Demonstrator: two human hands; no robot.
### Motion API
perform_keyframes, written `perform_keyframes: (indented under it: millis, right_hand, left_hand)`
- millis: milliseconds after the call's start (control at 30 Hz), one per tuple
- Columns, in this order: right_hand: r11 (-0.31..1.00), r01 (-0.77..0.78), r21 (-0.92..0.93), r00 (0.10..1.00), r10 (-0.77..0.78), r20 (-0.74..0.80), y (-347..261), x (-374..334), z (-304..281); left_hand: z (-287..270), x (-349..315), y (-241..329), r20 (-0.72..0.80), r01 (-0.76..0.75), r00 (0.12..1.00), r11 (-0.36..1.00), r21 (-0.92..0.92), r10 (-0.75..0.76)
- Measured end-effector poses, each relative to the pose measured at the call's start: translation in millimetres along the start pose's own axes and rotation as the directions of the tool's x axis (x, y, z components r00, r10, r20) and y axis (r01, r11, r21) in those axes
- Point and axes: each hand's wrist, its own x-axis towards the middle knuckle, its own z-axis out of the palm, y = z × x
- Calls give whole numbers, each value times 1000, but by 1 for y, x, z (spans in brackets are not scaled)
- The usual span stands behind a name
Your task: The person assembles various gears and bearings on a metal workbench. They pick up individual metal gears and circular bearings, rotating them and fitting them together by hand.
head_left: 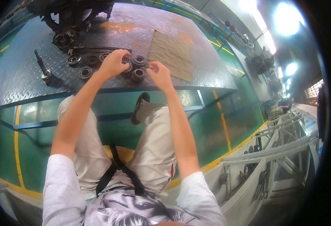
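My left hand (114, 64) reaches over the metal table with its fingers curled against the side of a dark gear (128, 67), partly hidden by them. Next to that one is a larger toothed gear (139, 60) with a round bore, and nearer me a smaller gear (138, 75). My right hand (159, 75) is just right of this cluster, thumb and fingers bent close together; what is between them, if anything, is too small to make out. More gears and bearing rings, such as one gear (85, 73) and one ring (74, 60), lie left of my left hand.
A long dark shaft (97, 48) lies behind the gears. At the left a gear shaft (45, 71) stands upright. An olive cloth (171, 56) is spread at the right. A large dark machine assembly (71, 19) stands at the back. The table's front edge (109, 90) runs before my knees.
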Motion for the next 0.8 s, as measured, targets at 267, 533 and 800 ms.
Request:
perform_keyframes:
  millis: [267,533,800]
  right_hand:
    - [1000,23,-16,998,-24,-53,8,-3,3]
    - [1000,20,-22,997,-22,-67,-1,-7,17]
    - [998,-23,-51,998,20,-58,-6,-10,8]
  left_hand:
    - [21,-3,-17,131,-73,990,987,142,55]
    - [5,-1,-1,3,-24,1000,998,62,23]
    - [7,-1,12,39,-35,999,991,130,30]
